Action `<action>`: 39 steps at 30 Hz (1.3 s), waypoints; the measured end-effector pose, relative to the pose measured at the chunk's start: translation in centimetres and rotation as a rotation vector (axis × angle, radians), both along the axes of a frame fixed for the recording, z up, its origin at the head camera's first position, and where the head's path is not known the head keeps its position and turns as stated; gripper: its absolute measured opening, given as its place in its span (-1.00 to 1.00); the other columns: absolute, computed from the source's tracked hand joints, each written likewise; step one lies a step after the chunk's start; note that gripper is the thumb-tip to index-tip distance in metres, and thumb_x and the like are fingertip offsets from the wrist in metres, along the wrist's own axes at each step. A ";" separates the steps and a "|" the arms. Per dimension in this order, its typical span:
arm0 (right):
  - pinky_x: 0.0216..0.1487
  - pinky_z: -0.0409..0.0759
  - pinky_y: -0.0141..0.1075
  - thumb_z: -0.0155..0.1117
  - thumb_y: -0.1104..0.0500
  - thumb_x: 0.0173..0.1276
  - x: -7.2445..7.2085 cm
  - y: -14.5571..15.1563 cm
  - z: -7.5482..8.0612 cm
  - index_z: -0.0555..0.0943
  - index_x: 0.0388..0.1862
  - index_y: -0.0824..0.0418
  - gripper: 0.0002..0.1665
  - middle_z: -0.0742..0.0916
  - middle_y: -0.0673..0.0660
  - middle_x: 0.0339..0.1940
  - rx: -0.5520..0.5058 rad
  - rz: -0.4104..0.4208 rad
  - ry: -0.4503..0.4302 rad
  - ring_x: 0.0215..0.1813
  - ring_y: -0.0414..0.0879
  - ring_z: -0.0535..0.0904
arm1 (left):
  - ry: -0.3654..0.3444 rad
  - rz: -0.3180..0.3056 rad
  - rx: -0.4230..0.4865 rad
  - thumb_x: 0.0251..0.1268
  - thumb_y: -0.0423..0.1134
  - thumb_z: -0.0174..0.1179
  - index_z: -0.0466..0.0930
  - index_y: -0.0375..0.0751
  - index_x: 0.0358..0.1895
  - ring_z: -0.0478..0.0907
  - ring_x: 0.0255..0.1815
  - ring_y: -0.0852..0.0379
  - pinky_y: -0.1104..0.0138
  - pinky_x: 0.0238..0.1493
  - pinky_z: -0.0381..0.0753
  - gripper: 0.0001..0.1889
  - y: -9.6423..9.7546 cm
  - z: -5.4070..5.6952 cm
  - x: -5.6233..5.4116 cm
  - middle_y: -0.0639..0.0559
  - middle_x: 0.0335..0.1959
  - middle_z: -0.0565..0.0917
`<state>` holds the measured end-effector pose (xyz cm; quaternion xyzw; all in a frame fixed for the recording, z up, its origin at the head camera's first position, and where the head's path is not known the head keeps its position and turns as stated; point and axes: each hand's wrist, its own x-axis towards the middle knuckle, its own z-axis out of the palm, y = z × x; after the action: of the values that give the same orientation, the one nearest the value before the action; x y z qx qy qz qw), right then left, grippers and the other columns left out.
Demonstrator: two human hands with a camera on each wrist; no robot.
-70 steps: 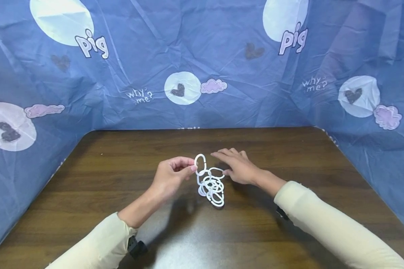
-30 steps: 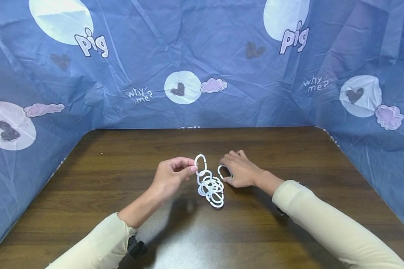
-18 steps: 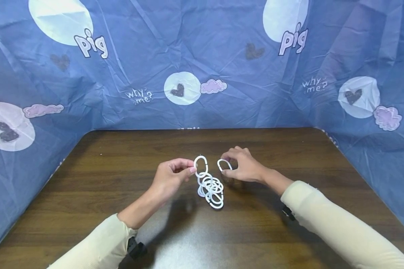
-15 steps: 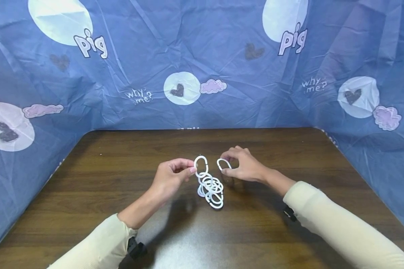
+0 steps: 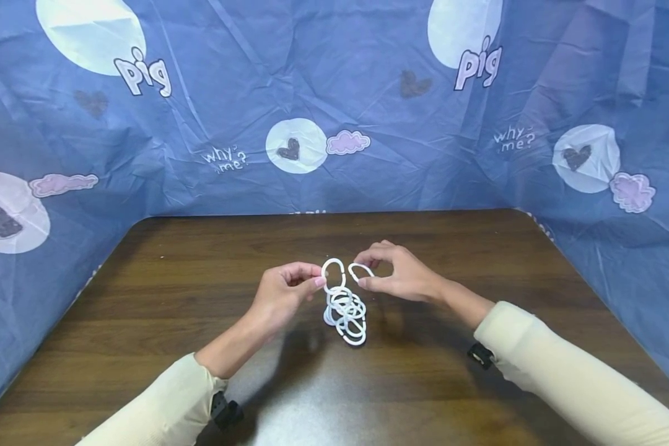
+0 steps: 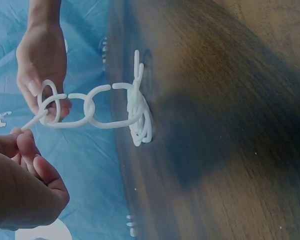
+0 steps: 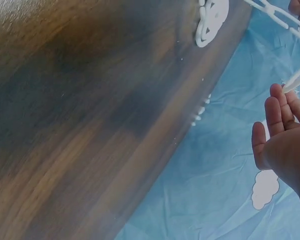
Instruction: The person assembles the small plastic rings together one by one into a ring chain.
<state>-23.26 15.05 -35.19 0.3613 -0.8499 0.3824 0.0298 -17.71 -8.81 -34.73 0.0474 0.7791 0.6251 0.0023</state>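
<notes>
My left hand [image 5: 281, 294] pinches the end link [image 5: 332, 260] of a white plastic chain between thumb and fingers. From it the chain runs down to a heap of links [image 5: 354, 342] on the table; in the left wrist view two joined links [image 6: 112, 124] hang between hand and heap. My right hand [image 5: 404, 272] pinches one separate white link [image 5: 361, 265], an oval with a gap in its side. That link stands just right of the chain's end link. They overlap in the left wrist view; I cannot tell whether they touch.
The heap rests on a dark wooden table [image 5: 201, 260]. A blue printed cloth [image 5: 334, 74] walls the table at the back and both sides. Black straps with small devices sit under both wrists, such as the right wrist device [image 5: 480, 355].
My right hand has picked up the loose link from beside the heap, lifted it and brought it left towards the chain's end link. The left hand has kept its pinch, nearly still.
</notes>
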 end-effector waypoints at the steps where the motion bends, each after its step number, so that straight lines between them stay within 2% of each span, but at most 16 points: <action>1: -0.02 0.45 -0.01 0.41 0.11 0.11 0.1 -0.1 0.1 0.67 -0.10 0.15 -0.65 0.65 -0.08 -0.29 -0.005 0.003 -0.007 -0.12 -0.09 0.49 | -0.003 -0.002 0.000 0.17 -0.36 0.32 0.69 -0.31 -0.22 0.50 -0.49 0.17 0.41 -0.39 0.50 -0.87 0.0 0.0 0.0 0.03 -0.46 0.64; 9: -0.01 0.44 0.02 0.39 0.09 0.15 0.8 -0.7 0.3 0.67 -0.09 0.12 -0.67 0.65 -0.08 -0.29 -0.032 0.006 -0.043 -0.10 -0.05 0.49 | -0.003 -0.009 -0.005 0.19 -0.39 0.30 0.68 -0.33 -0.22 0.48 -0.49 0.18 0.42 -0.40 0.49 -0.88 0.1 0.0 0.0 0.07 -0.48 0.62; 14: -0.03 0.43 -0.11 0.39 0.11 0.16 1.2 -1.1 0.6 0.68 -0.09 0.14 -0.68 0.64 -0.08 -0.30 -0.048 0.008 -0.050 -0.11 -0.02 0.49 | 0.005 -0.027 0.002 0.18 -0.42 0.28 0.67 -0.35 -0.25 0.46 -0.51 0.19 0.43 -0.43 0.46 -0.91 0.1 -0.1 0.0 0.02 -0.49 0.62; 20: -0.03 0.42 -0.18 0.39 0.10 0.16 1.9 -1.8 0.9 0.67 -0.01 0.17 -0.61 0.65 0.00 -0.30 -0.051 0.064 -0.047 -0.11 -0.04 0.48 | 0.012 -0.046 0.003 0.19 -0.43 0.27 0.65 -0.42 -0.22 0.46 -0.52 0.19 0.44 -0.44 0.45 -0.87 0.2 -0.2 -0.1 0.06 -0.50 0.62; 28: -0.04 0.42 -0.19 0.39 0.13 0.16 1.7 -1.8 0.8 0.68 -0.07 0.15 -0.67 0.63 -0.07 -0.32 -0.067 0.070 -0.025 -0.12 -0.03 0.48 | 0.002 -0.049 -0.006 0.18 -0.41 0.28 0.66 -0.38 -0.25 0.48 -0.49 0.11 0.41 -0.44 0.45 -0.89 0.2 -0.4 -0.1 0.02 -0.51 0.61; 39: -0.07 0.45 -0.18 0.27 0.16 0.23 2.1 -1.9 1.1 0.68 -0.05 0.22 -0.68 0.64 0.00 -0.29 -0.101 0.075 -0.169 -0.14 -0.07 0.48 | -0.046 -0.020 -0.017 0.17 -0.40 0.30 0.68 -0.36 -0.22 0.48 -0.51 0.17 0.41 -0.44 0.47 -0.87 0.0 -0.6 -0.1 0.02 -0.51 0.62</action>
<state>-21.16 13.18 -34.11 0.3572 -0.8150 0.4547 -0.0382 -17.79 -8.85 -35.32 0.0409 0.7835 0.6194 0.0267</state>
